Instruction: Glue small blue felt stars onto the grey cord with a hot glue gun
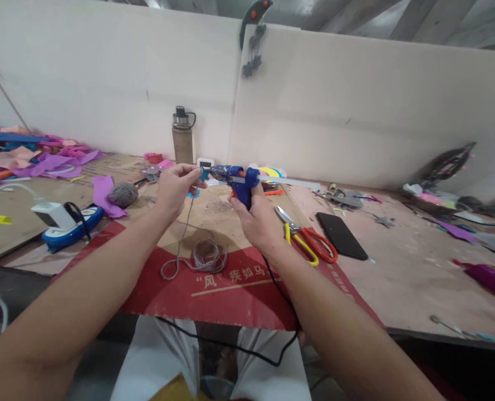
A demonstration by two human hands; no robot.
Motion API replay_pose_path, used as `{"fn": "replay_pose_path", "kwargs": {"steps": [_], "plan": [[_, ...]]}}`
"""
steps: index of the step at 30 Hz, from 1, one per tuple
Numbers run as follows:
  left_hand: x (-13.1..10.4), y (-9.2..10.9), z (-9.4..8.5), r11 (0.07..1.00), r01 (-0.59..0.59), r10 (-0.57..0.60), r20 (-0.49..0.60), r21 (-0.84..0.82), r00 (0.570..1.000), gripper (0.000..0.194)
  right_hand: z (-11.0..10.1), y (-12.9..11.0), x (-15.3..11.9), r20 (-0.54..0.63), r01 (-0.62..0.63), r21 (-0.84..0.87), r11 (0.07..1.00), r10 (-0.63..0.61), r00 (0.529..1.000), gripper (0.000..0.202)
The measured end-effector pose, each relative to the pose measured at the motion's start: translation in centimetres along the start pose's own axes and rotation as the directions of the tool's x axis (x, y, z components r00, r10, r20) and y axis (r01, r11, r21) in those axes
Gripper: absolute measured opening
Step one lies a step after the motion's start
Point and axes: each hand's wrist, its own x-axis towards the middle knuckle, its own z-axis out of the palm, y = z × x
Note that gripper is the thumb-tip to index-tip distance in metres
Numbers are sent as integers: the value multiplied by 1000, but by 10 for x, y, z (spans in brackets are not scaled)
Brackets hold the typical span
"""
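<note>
My right hand [258, 217] is wrapped round the handle of a blue hot glue gun [244, 181], which points left. A long whitish glue stick [291, 181] sticks out of its back end. My left hand [179, 186] pinches a small blue felt piece [205, 174] close to the gun's nozzle; its exact shape is partly hidden by the fingers. Grey yarn [185, 228] hangs below my left hand and runs to a loose coil [209, 256] on the red and brown cardboard [247, 301]. Whether the yarn touches the felt piece I cannot tell.
Scissors with red handles [319, 245], a yellow-handled tool [301, 243] and a black phone [341, 235] lie at right. A bottle [182, 136] stands behind. To the left are a grey yarn ball [122, 194], a blue power strip [74, 229] and felt scraps [55, 159]. A black cord [230, 346] crosses my lap.
</note>
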Motion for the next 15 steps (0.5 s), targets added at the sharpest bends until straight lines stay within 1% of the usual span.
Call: {"fn": "replay_pose_path", "kwargs": {"steps": [4, 15], "plan": [[-1, 1, 1, 1000, -4, 4, -4, 26, 1000, 15, 0, -1, -2, 8, -7, -42, 999, 8, 1000, 55], [-1, 2, 3, 999, -15, 15, 4, 51, 1000, 14, -1, -3, -1, 11, 8, -52, 999, -8, 1000, 51]]}}
